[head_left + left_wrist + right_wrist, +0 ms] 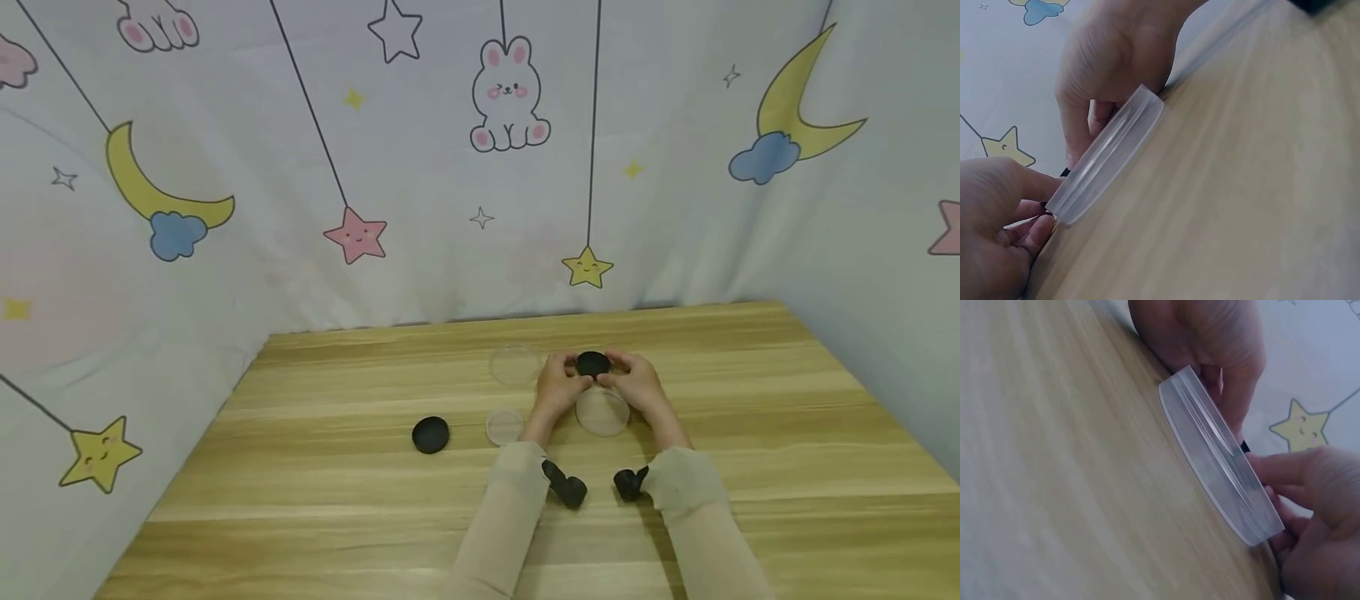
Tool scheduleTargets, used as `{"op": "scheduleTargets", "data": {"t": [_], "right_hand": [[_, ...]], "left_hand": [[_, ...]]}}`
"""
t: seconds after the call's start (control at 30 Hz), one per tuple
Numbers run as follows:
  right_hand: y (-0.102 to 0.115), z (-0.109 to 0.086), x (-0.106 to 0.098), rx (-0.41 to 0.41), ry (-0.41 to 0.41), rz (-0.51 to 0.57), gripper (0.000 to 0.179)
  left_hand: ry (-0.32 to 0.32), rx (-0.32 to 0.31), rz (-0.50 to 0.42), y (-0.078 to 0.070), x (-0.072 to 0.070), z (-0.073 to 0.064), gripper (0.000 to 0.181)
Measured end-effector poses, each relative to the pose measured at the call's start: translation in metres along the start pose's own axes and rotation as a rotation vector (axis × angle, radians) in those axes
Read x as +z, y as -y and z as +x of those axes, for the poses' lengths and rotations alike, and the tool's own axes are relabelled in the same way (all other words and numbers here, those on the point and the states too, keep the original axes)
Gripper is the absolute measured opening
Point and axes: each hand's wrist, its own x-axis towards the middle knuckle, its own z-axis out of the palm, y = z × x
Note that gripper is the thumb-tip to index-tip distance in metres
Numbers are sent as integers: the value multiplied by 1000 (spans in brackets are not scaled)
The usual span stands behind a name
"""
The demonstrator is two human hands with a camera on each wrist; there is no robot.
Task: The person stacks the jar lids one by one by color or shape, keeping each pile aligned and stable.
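Beyond a clear round dish, my left hand (558,388) and right hand (637,383) pinch a black round lid (593,364) from opposite sides. Thumbs lie on its near edge, with fingers bent around the sides. The clear dish (602,412) rests on the table just in front, between the wrists. In the left wrist view this clear dish (1110,153) covers most of the lid, and only a dark sliver shows by the fingertips. From the right wrist the dish (1219,462) likewise stands before both hands.
Left of the hands lie a large clear round dish (514,364), a smaller clear dish (505,427) and another black round lid (431,435). A printed curtain (427,167) hangs along the back edge of the wooden table (315,500). Small black cameras (566,486) sit at the wrists.
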Motion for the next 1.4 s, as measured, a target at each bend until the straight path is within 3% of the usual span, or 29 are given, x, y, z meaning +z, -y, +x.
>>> {"op": "scheduleTargets", "data": {"t": [0.27,0.5,0.7,1.0,1.2,1.4], "right_hand": [[-3,-4,-7,-9,63,42,56],[0,-13,-19,14,98,164,63],[14,-21,-23,9,98,321,66],[40,-24,-27,-111,103,407,63],[62,-31,-28,-163,87,471,62],[93,-39,-24,-232,42,593,59]], "left_hand": [[-19,-27,-97,-1,2,-7,40],[24,-47,-275,-19,-2,-21,42],[25,-31,-343,-37,-14,-27,41],[32,51,-365,-62,-43,-23,41],[35,110,-391,-82,-60,-30,41],[-6,201,-374,-107,-81,-37,42]]}}
